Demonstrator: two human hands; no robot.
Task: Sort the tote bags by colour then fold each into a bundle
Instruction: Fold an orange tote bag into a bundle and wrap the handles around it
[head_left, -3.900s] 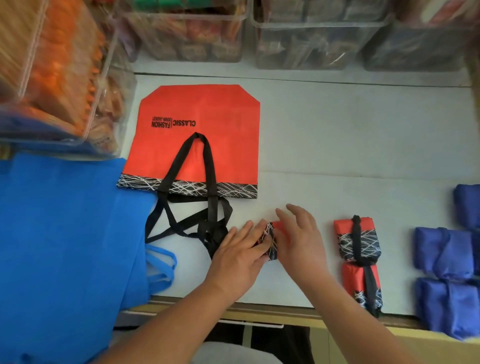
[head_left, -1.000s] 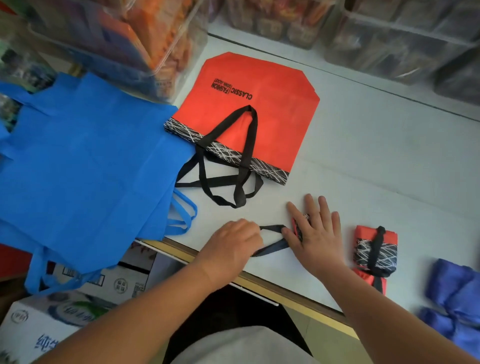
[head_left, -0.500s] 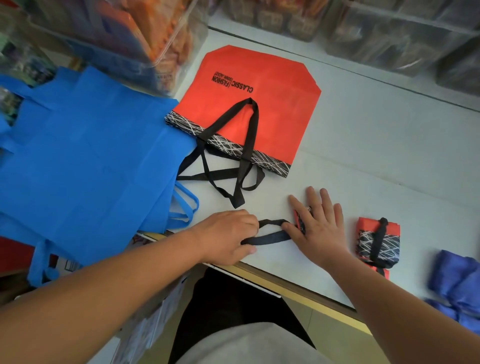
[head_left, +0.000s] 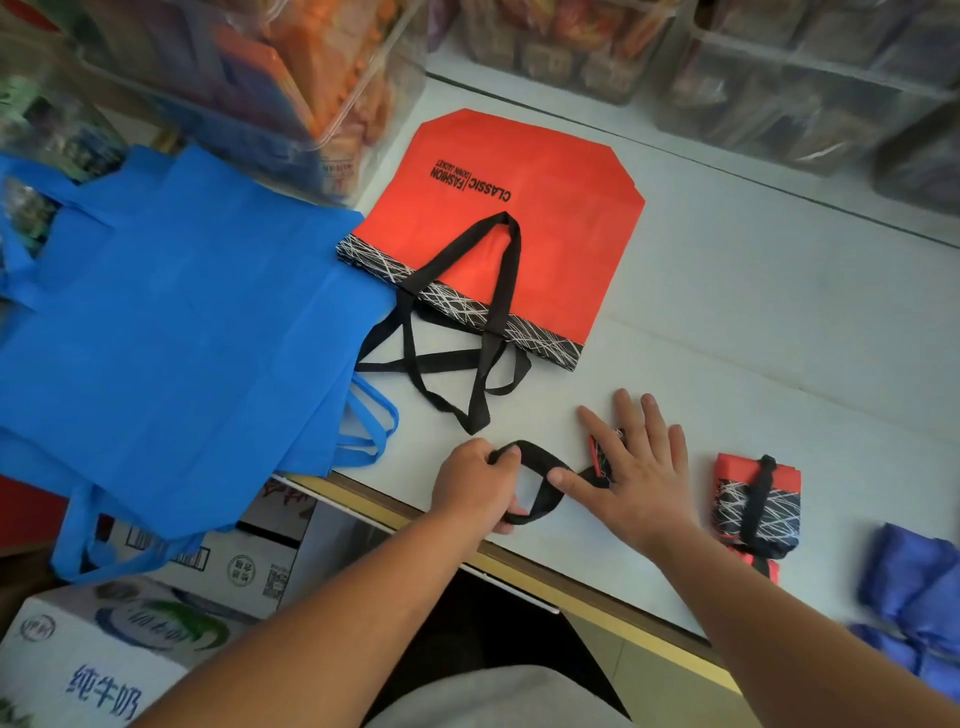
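As the left hand (head_left: 475, 486) grips one strap (head_left: 540, 456), the flat right hand (head_left: 636, 475) presses one bundle (head_left: 597, 453).

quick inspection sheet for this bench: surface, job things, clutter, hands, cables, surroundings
surface: white tabletop, pale wooden front edge
job's things: red tote bag lying flat; blue tote bags stacked, overhanging the left edge; unfinished red bundle under the right hand; tied red bundles; blue bundles at far right
clutter: nothing seen
hands: left hand grips the black strap; right hand presses flat on the unfinished bundle
cables: nothing seen
surroundings: clear plastic bins along the back; printed carton below left
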